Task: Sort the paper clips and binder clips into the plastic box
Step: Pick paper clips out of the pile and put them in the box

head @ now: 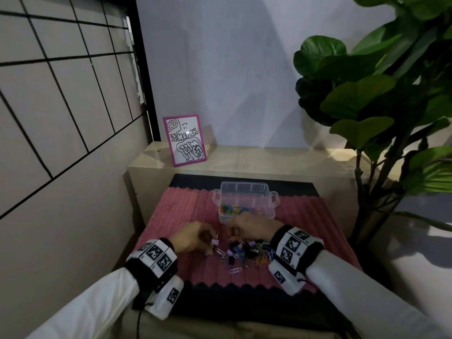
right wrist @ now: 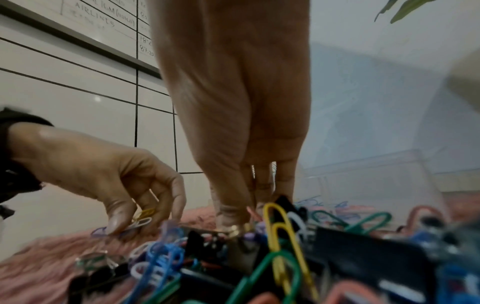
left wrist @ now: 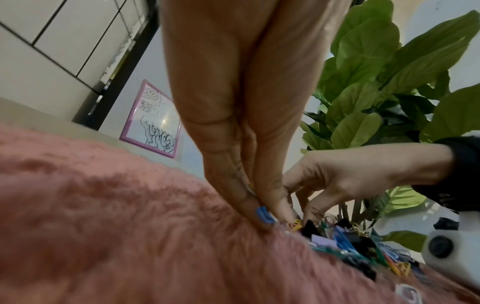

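A clear plastic box (head: 245,204) stands on the pink mat (head: 186,211) with coloured paper clips on its floor. In front of it lies a mixed pile of paper clips and binder clips (head: 247,250). My left hand (head: 209,241) is at the pile's left edge and pinches a few paper clips, a blue one (left wrist: 264,215) between thumb and finger. My right hand (head: 231,234) reaches down into the pile's far side, its fingertips (right wrist: 231,218) closed on the gold wire handle of a binder clip (right wrist: 235,228). A lilac binder clip (head: 214,241) stands by the left fingers.
A pink-framed drawing (head: 185,140) leans on the beige ledge (head: 269,160) behind the mat. A large leafy plant (head: 381,99) fills the right side. A tiled wall (head: 61,106) closes the left. Loose clips (head: 236,270) lie near the mat's front edge.
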`<control>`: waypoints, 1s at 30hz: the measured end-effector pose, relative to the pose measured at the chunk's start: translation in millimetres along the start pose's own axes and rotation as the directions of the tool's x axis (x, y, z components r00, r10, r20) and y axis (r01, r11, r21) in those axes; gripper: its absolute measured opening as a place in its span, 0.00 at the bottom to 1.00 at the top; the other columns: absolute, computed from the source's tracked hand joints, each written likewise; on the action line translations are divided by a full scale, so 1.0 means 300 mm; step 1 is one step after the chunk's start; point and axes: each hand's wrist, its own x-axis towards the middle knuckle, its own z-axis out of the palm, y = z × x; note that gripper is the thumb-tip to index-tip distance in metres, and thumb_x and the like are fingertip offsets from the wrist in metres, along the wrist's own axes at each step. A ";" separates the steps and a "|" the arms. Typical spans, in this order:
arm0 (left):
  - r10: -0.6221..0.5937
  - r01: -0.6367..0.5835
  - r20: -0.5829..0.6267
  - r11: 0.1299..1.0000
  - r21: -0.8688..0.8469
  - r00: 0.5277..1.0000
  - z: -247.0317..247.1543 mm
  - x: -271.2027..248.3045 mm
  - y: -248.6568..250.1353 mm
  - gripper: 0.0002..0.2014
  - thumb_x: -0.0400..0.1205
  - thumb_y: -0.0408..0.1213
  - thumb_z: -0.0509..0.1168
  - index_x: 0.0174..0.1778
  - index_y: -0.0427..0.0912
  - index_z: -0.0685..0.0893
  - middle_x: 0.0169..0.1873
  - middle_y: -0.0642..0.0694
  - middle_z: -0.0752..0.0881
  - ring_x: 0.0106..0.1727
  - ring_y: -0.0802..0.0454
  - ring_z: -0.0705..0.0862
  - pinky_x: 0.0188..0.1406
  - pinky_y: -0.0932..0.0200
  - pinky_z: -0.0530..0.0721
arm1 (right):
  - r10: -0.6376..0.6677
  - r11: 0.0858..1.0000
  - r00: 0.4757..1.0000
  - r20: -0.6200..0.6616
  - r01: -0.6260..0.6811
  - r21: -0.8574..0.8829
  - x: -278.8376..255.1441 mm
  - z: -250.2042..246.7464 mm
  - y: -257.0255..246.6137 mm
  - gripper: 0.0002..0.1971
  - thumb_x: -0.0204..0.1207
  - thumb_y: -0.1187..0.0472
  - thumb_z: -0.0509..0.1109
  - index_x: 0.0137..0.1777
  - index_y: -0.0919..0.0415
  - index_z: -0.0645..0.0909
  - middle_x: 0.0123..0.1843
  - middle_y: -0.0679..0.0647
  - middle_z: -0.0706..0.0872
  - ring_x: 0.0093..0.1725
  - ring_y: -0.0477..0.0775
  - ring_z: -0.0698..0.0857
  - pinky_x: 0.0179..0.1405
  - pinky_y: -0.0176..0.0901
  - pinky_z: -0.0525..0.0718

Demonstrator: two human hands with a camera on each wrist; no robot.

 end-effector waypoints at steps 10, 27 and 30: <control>0.051 -0.059 -0.102 0.995 -0.085 0.993 -0.054 -0.014 0.026 0.14 0.68 0.26 0.74 0.48 0.39 0.83 0.35 0.55 0.83 0.30 0.73 0.82 0.34 0.78 0.78 | 0.028 0.972 0.983 -0.183 0.016 0.236 -0.028 -0.003 0.022 0.04 0.70 0.68 0.72 0.44 0.64 0.84 0.43 0.59 0.91 0.37 0.44 0.82 0.36 0.32 0.75; 0.103 -0.137 -0.167 0.969 -0.208 0.981 -0.170 0.313 0.182 0.07 0.77 0.34 0.69 0.45 0.35 0.86 0.37 0.44 0.86 0.34 0.60 0.84 0.34 0.74 0.83 | 0.252 0.742 0.856 -0.451 0.129 0.658 -0.206 -0.013 0.172 0.12 0.71 0.74 0.69 0.35 0.56 0.81 0.29 0.49 0.86 0.30 0.46 0.86 0.34 0.39 0.84; 0.063 -0.080 -0.116 0.986 -0.147 0.991 -0.146 0.335 0.161 0.13 0.80 0.41 0.64 0.50 0.34 0.86 0.40 0.44 0.87 0.32 0.66 0.85 0.35 0.72 0.84 | 0.308 0.708 0.826 -0.472 0.133 0.693 -0.188 -0.034 0.208 0.06 0.71 0.71 0.73 0.37 0.60 0.83 0.28 0.51 0.86 0.31 0.51 0.86 0.35 0.45 0.87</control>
